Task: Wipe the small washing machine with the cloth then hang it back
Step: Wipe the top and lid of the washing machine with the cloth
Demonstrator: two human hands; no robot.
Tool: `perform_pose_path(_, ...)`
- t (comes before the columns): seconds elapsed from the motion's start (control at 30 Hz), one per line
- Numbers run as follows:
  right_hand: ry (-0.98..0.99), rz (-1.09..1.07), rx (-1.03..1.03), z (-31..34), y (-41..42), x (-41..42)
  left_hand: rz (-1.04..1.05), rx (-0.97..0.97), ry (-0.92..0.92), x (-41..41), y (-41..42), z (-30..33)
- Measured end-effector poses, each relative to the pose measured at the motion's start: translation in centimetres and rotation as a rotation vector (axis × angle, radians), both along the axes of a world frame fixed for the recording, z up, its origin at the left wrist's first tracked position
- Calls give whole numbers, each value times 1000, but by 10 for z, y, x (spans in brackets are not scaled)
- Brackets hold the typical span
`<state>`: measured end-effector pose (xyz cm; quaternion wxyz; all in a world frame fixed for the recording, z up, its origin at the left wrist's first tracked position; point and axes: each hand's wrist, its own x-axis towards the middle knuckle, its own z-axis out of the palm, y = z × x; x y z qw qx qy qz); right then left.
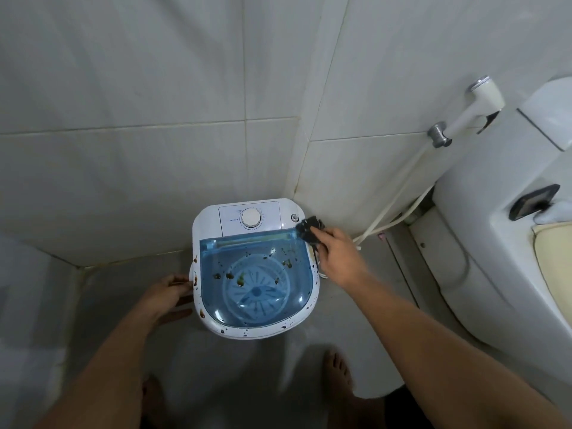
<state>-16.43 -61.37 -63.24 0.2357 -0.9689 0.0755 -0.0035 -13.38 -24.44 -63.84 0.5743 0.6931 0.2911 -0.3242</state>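
While left hand (168, 297) steadies washer (213, 320), right hand (339, 258) pinches cloth (308, 229).

grey tiled floor (117, 283) carries small washing machine (216, 331), toilet (483, 243).

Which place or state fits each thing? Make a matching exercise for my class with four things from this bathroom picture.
Things:
1. cloth
2. lid
3. dial
4. left hand

Places or states:
A. on the white panel behind the lid
B. against the washer's left side
C. blue, see-through, spattered with brown spots
D. dark, held in the right hand at the washer's back right corner

Pairs: 1-D, 2-C, 3-A, 4-B
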Motion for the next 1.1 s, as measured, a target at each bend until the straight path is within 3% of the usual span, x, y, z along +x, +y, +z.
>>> perform_pose_path(0.17, 84, -87, -87, 19, 19, 53, 10, 0, -4, 0, -5, 3)
perform_pose_path(0.4, 12, -50, -204, 3, 14, -3, -34, 32, -30, 0, -4, 2)
perform_pose_path(0.5, 307, -328, -32, 10, -15, 6, -42, 50, -51, 0, -5, 6)
perform_pose_path(0.57, 255, -452, 64, 17, -23, 22, -29, 54, -54, -1, -8, 7)
perform_pose_path(0.63, 112, -389, 58, 31, -15, 43, -13, 49, -47, -2, -9, 7)
perform_pose_path(0.7, 3, -174, 5, 41, 7, 62, -11, 41, -29, -1, -8, 6)
perform_pose_path(0.8, 18, 118, -72, 47, 41, 79, -4, 26, 3, 2, -7, 3)
perform_pose_path(0.93, 85, 36, -35, 38, 53, 86, -6, 22, 15, 3, -7, 2)
perform_pose_path(1.1, 76, 95, -139, 28, 44, 83, -12, 20, 3, 2, -6, 5)
